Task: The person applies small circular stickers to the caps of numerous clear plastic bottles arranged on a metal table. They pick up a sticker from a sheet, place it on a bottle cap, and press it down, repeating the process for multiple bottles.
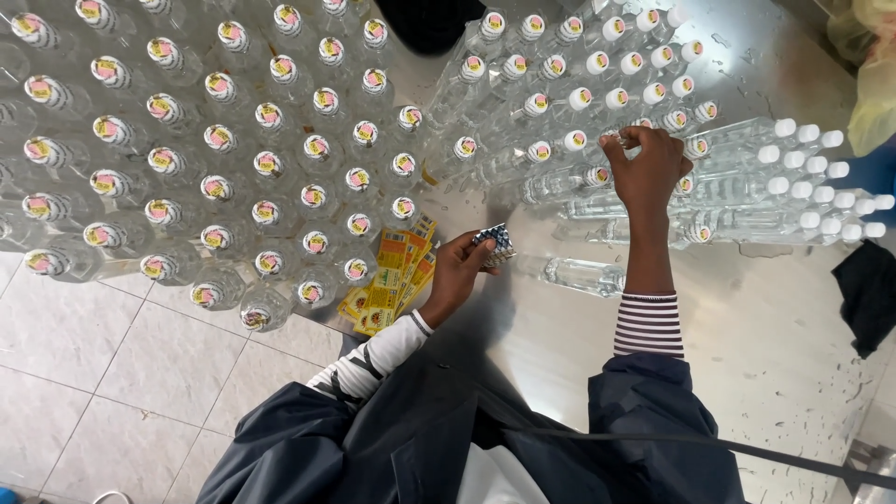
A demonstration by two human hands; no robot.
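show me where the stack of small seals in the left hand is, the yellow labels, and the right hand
stack of small seals (495, 245), head view, on its top face.
yellow labels (392, 280), head view, middle of the pile.
right hand (649, 173), head view, back of the hand.

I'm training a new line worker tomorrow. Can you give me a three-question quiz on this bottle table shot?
1. True or false: the right hand is reaching among the lying clear bottles with white caps.
2. What does the left hand hold?
A. a small stack of patterned seals
B. a white cap
C. a cloth
3. Fill in: the yellow labels lie on the metal table just beside the ___ hand.

Key: 1 true; 2 A; 3 left.
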